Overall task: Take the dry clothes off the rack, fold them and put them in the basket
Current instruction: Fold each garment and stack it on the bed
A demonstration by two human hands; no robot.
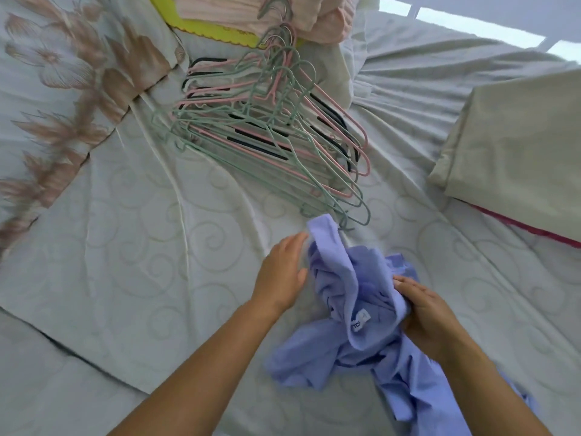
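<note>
A crumpled lilac-blue garment point(355, 341) with a white neck label lies bunched on the bed point(132, 278) in front of me. My right hand point(430, 313) grips the garment's right side near the collar. My left hand point(283, 275) is just left of the cloth, fingers spread, its fingertips at the raised collar edge. No rack is in sight. A yellow-rimmed basket point(201, 29) at the far top holds folded pink clothes point(257, 14).
A pile of green and pink wire hangers point(270, 130) lies on the bed beyond the garment. A folded cream sheet point(515, 146) sits at the right. A floral-patterned cover point(63, 89) spreads over the left side.
</note>
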